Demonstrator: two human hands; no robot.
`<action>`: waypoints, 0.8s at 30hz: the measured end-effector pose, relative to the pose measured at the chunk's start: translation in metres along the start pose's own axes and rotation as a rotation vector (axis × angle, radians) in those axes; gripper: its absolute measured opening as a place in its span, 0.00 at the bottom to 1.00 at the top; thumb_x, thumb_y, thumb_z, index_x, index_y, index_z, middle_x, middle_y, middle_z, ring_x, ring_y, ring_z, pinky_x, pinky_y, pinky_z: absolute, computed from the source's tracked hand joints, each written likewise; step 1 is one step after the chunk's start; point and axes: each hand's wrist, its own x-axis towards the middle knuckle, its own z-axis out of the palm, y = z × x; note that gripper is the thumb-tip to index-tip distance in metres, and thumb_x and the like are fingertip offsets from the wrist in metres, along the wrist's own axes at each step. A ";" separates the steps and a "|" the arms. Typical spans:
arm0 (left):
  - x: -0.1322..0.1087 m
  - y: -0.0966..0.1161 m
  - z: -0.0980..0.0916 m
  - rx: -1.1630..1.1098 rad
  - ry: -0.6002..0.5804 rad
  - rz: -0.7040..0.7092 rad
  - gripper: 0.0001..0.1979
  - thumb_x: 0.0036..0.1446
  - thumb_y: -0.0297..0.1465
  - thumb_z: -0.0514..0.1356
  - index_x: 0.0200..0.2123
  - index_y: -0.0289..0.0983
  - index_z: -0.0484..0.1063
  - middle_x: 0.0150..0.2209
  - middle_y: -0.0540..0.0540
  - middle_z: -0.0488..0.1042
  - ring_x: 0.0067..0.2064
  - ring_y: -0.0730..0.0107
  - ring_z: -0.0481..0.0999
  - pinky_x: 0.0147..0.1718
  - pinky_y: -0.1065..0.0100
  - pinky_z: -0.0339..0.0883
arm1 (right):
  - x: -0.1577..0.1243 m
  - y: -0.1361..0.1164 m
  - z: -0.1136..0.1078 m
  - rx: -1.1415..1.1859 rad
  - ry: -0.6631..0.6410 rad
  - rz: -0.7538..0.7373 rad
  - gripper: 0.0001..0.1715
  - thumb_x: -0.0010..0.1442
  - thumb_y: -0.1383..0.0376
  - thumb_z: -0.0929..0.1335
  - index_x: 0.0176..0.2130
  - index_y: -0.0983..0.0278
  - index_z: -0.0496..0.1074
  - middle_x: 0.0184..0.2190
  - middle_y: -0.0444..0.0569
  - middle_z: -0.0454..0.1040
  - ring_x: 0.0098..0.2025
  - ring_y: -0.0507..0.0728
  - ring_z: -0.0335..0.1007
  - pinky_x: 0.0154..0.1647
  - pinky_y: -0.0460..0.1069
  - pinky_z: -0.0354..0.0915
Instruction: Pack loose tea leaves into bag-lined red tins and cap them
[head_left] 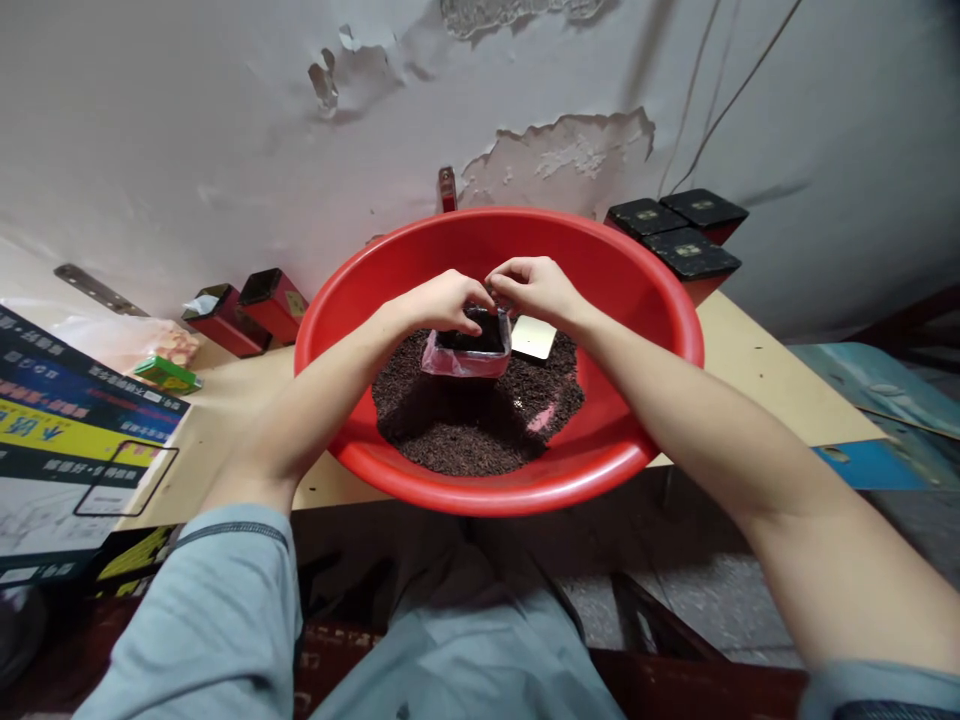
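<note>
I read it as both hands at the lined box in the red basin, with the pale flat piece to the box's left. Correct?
Not quite: the head view shows the pale flat piece to the right of the lined box, not the left. The rest holds.

peeling pale wall (pixel 210 120); light wood-toned table (pixel 772 380); grey floor (pixel 735 580).

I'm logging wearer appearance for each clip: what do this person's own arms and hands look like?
The left hand and right hand are bare, with no gloves, rings or watch visible. The left sleeve is pale grey-blue, ending near the elbow, with dark stitching along its hem. The right sleeve matches in colour but is mostly out of frame.
</note>
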 end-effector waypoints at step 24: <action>-0.070 -0.008 0.126 -0.157 -0.798 -0.760 0.65 0.52 0.46 0.72 0.79 0.36 0.33 0.72 0.22 0.60 0.59 0.33 0.77 0.47 0.49 0.81 | 0.011 -0.021 0.055 -0.968 -0.738 -0.236 0.31 0.55 0.78 0.68 0.54 0.57 0.84 0.37 0.52 0.86 0.34 0.58 0.80 0.33 0.48 0.65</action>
